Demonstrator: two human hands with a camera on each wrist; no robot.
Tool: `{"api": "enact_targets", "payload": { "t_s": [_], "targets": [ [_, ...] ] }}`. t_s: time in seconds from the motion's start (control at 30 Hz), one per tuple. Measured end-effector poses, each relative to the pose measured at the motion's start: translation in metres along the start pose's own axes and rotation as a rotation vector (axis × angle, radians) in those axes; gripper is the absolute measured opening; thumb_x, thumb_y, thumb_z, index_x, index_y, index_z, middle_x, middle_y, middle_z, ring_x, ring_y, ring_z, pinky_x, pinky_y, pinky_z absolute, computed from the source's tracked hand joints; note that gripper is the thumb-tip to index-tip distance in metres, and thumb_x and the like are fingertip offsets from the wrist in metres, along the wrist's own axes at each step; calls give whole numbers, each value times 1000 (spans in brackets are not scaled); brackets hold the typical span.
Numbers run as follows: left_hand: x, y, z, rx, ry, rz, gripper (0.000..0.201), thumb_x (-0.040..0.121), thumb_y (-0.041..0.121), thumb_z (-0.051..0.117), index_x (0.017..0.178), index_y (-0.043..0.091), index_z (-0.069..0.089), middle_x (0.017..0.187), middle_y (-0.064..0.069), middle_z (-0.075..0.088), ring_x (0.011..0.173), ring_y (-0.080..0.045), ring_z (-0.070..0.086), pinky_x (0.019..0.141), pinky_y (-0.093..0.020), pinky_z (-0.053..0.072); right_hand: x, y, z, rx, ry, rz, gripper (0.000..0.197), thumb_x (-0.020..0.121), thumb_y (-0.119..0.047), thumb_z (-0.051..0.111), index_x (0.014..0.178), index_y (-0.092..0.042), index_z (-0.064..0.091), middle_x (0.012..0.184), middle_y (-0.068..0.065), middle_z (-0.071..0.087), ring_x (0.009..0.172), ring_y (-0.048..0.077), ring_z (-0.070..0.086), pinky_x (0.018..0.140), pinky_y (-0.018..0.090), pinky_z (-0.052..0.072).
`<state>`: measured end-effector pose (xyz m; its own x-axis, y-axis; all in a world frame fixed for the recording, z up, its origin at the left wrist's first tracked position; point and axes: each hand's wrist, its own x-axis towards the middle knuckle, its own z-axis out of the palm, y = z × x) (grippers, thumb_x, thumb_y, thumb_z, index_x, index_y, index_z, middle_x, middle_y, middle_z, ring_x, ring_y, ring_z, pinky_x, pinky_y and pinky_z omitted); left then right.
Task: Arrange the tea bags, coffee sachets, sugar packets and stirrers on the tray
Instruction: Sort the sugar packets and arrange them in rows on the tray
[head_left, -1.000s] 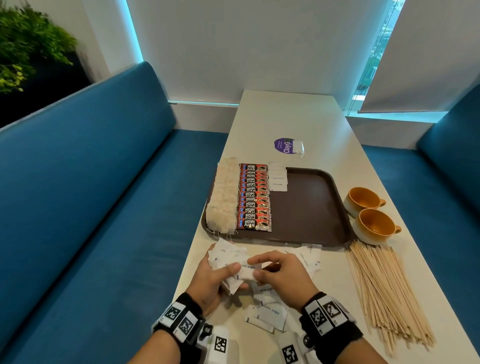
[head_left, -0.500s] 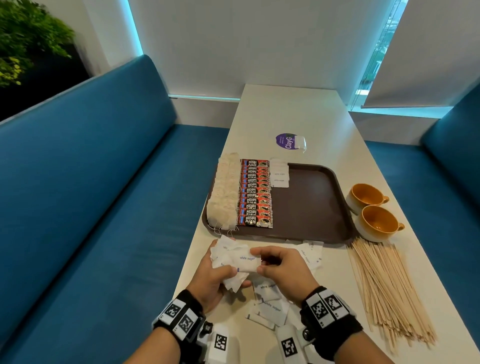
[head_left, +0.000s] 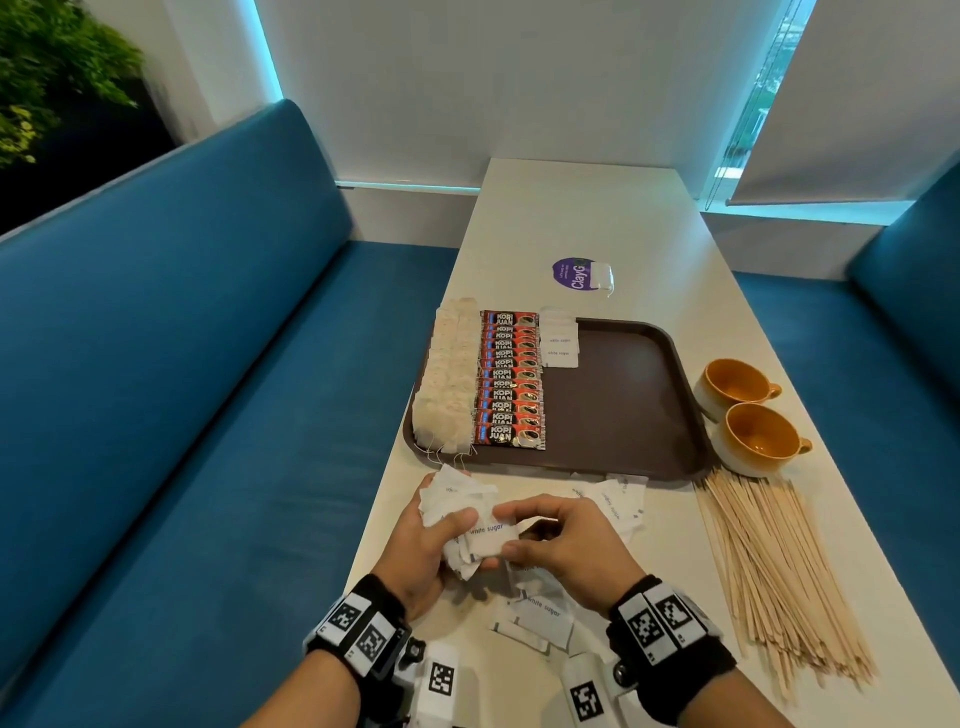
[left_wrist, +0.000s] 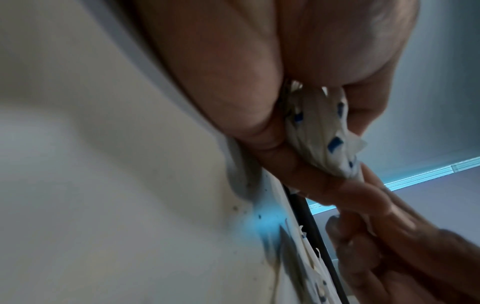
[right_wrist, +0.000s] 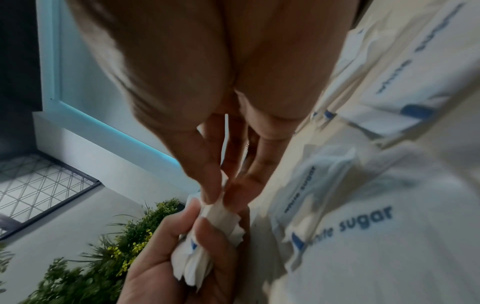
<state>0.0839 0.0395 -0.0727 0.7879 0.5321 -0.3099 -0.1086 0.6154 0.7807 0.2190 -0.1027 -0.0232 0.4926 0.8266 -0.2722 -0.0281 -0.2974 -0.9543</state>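
Closest, flat white paper sugar packets (head_left: 535, 616) lie under the wrists. Left hand (head_left: 423, 545) curls round a crumpled bunch of packets (head_left: 457, 506); right hand (head_left: 566, 551) pinches one packet (head_left: 488, 538) at that bunch. Thin wooden stirrers (head_left: 769, 566) fan right of the hands. Beyond them, the smooth brown tray (head_left: 623, 395) holds gauzy tea bags (head_left: 452, 379), glossy coffee sachets (head_left: 511, 379)

The sugar packets (head_left: 485, 540) were matt white paper, the coffee sachets (head_left: 511, 379) glossy foil, the tray (head_left: 623, 405) smooth brown plastic, the stirrers (head_left: 769, 566) pale bare wood.
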Motion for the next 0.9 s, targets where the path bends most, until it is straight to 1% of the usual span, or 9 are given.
{"api": "enact_targets", "payload": {
  "t_s": [0.1,0.2,0.3,0.37,0.43,0.53,0.63,0.7,0.9],
  "targets": [
    [-2,1,2,-5,35,-23,53,87,14,70,134,11,48,127,-35,60,99,-53,68,59,-46,61,1,0,-1,-3,-1,15,37,78,10,80,107,-14,79,104,10,76,71,14,66,72,24,60],
    [-4,3,5,-30,60,-25,52,89,17,70,135,9,48,126,-35,62,93,-49,71,56,-46,61,2,-1,-9,-12,15,6,38,76,7,83,104,-17,80,98,5,77,72,18,70,77,32,63],
    [-6,2,5,-9,60,-14,59,83,20,71,136,11,48,126,-32,63,83,-43,72,57,-45,61,10,-8,-25,38,68,-11,36,76,9,82,106,-12,79,94,7,77,76,24,75,73,27,61],
    [-7,1,2,-14,37,-12,60,79,15,72,134,13,49,126,-28,64,88,-44,70,62,-48,61,23,-17,-40,58,125,-43,33,77,9,81,105,-9,78,89,10,75,75,24,75,75,31,62],
    [-6,1,-2,-49,-9,-11,67,69,8,74,132,12,51,123,-27,63,92,-45,68,64,-51,60,42,-28,-59,104,192,-63,28,79,9,79,104,-4,78,90,14,75,79,27,75,81,35,63],
    [-4,1,-4,-43,-48,-30,79,57,3,76,131,11,51,117,-27,65,90,-44,67,63,-51,60,80,-47,-88,139,292,-46,21,85,9,74,104,3,76,103,16,75,94,28,75,80,36,64],
    [-2,0,-4,-5,-28,-44,82,54,4,80,131,10,51,114,-28,67,83,-42,69,60,-48,61,131,-55,-116,88,329,-17,18,84,12,74,95,-2,77,106,15,75,97,30,74,79,35,64],
    [-2,0,-5,-3,-27,-44,80,56,3,82,130,13,53,114,-27,66,86,-41,68,60,-48,60,163,-52,-130,22,341,24,21,83,12,74,89,-7,76,106,18,75,93,31,75,77,33,64],
    [-1,1,-6,15,-49,-60,63,56,9,85,114,23,64,106,-21,64,86,-40,65,63,-50,58,218,-43,-139,-80,347,133,19,87,7,73,101,-6,76,105,11,73,94,26,74,73,27,63]
  ]
}}
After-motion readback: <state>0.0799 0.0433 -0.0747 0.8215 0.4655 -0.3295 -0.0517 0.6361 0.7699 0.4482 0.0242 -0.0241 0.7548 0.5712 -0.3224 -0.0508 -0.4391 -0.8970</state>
